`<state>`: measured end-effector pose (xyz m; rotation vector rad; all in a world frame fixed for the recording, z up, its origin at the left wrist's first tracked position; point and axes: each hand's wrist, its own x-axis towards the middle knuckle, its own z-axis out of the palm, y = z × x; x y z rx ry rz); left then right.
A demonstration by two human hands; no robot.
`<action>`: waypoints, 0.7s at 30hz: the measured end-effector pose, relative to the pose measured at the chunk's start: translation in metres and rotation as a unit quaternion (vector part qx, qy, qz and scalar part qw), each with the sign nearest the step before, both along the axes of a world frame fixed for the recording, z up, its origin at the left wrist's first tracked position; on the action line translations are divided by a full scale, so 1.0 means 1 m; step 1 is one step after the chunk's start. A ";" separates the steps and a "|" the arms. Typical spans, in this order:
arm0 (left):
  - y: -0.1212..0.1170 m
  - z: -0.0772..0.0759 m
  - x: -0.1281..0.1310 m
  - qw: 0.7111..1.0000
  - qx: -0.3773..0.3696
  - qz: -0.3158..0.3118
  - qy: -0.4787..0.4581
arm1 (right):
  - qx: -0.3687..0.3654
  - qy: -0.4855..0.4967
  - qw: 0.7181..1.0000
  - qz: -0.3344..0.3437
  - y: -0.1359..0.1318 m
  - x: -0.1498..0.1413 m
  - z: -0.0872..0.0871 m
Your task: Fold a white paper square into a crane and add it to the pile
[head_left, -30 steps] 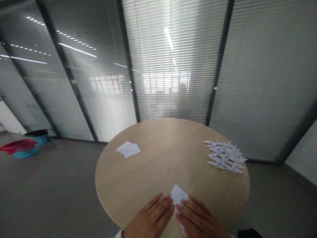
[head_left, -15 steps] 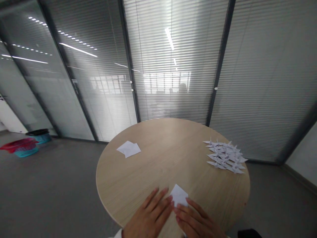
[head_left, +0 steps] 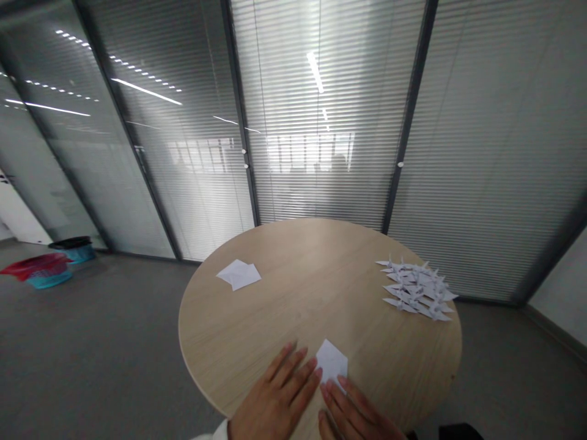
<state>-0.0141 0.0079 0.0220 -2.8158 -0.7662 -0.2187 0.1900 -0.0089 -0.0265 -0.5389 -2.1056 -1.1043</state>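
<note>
At bottom centre, the left hand (head_left: 275, 400) and right hand (head_left: 353, 415) lie flat, grips open, against a folded paper (head_left: 331, 360) on the tabletop (head_left: 257, 324); one slip could skew its crease.

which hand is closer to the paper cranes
Right. The right hand sits below and left of the paper cranes, beside the folded white paper; the left hand is farther off, on that paper's other side.
</note>
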 end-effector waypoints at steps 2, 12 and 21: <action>0.000 0.002 0.000 1.000 -0.001 0.001 0.002 | 0.010 -0.002 1.000 -0.017 -0.002 -0.002 -0.003; -0.004 -0.003 0.002 0.999 0.014 0.021 0.021 | 0.020 -0.018 0.999 -0.047 -0.006 -0.007 -0.009; -0.006 -0.014 0.004 0.997 0.072 0.025 0.023 | 0.031 0.047 0.997 -0.045 -0.007 -0.011 -0.016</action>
